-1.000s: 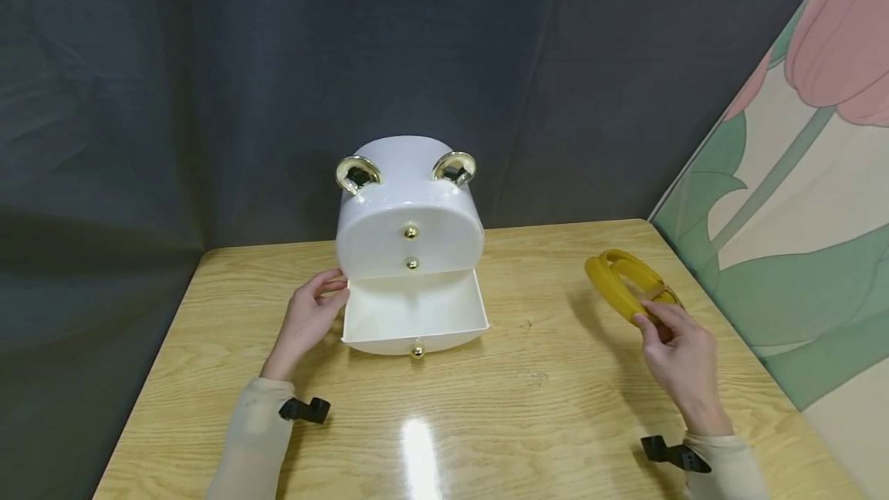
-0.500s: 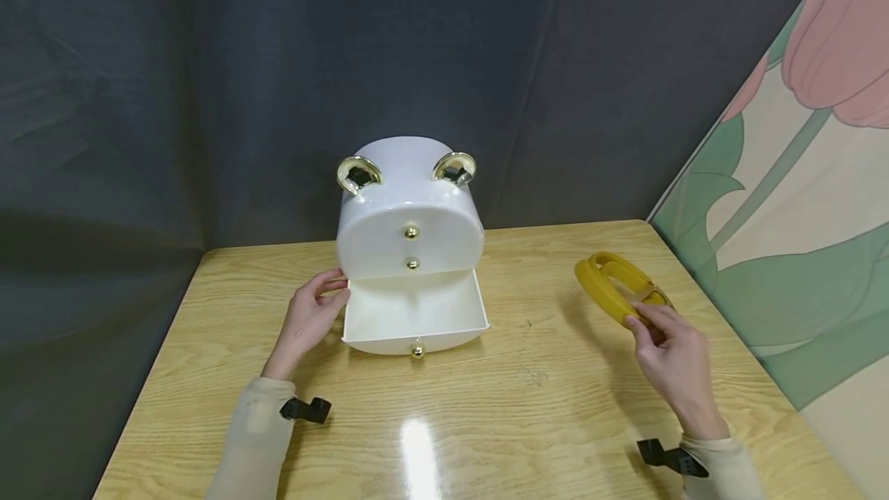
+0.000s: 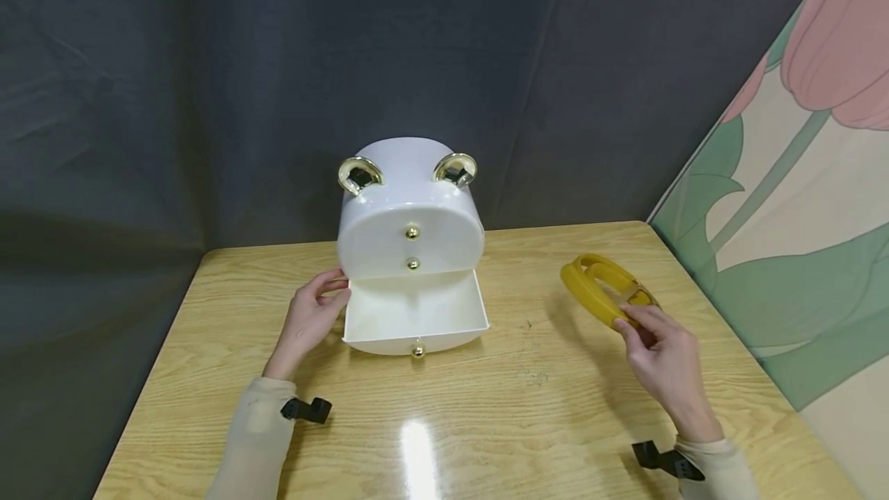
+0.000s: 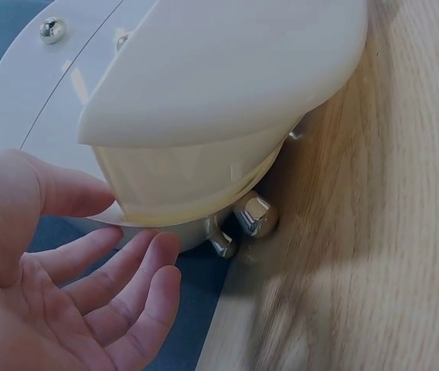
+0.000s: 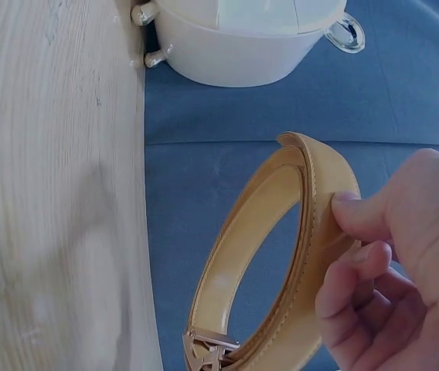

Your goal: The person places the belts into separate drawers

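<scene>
A coiled yellow belt (image 3: 590, 292) with a metal buckle (image 5: 208, 352) is held above the table at the right. My right hand (image 3: 667, 365) pinches the coil between thumb and fingers. A white rounded storage box (image 3: 410, 214) with gold ear-shaped rings and gold knobs stands at the back of the table. Its lowest drawer (image 3: 417, 307) is pulled out, and nothing shows inside. Beside the drawer's left side is my left hand (image 3: 312, 319), its thumb and fingertips at the drawer and box edge, fingers loosely bent (image 4: 119, 286).
The wooden table (image 3: 528, 423) ends at a dark curtain (image 3: 278, 83) behind the box. At the right stands a wall panel (image 3: 799, 253) painted with a tulip. Each wrist carries a small black camera mount (image 3: 305, 410).
My right hand has moved a little to the left, toward the box, carrying the belt. The left hand, box and drawer have stayed in place.
</scene>
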Motion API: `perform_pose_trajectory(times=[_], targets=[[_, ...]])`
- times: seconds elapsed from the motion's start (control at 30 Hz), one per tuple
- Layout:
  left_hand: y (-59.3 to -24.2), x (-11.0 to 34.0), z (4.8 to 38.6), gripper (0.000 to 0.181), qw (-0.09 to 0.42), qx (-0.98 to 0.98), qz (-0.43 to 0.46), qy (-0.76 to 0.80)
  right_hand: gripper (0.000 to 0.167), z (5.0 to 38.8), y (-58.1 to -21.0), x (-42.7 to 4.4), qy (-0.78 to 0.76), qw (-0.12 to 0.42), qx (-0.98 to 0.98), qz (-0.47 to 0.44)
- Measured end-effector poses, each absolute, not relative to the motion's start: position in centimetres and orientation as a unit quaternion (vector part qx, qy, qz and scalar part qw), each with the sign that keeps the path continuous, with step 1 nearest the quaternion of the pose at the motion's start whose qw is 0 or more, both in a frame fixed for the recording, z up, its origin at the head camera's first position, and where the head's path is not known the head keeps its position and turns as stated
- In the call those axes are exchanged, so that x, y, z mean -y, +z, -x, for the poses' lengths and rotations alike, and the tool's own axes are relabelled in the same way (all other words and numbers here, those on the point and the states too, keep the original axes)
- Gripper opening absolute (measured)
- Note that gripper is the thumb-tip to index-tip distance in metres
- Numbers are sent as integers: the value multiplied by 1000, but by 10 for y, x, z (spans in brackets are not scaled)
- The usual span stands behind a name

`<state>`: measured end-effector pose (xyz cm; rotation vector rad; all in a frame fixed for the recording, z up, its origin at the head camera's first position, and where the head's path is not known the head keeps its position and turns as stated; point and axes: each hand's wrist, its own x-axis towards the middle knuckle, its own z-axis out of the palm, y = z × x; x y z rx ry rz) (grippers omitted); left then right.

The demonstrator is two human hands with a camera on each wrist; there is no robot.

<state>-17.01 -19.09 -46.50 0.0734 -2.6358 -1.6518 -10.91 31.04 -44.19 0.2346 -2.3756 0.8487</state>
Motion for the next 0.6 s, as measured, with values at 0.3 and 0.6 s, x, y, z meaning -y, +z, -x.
perform_pose_trajectory(times=[0.3,0.6], targets=[[-463,191,170,49,13,845,-28,-533,20,107,-440,-306,329,281,896,-103],[-464,190,170,50,12,844,-32,-535,21,103,-439,-295,362,252,890,-117]])
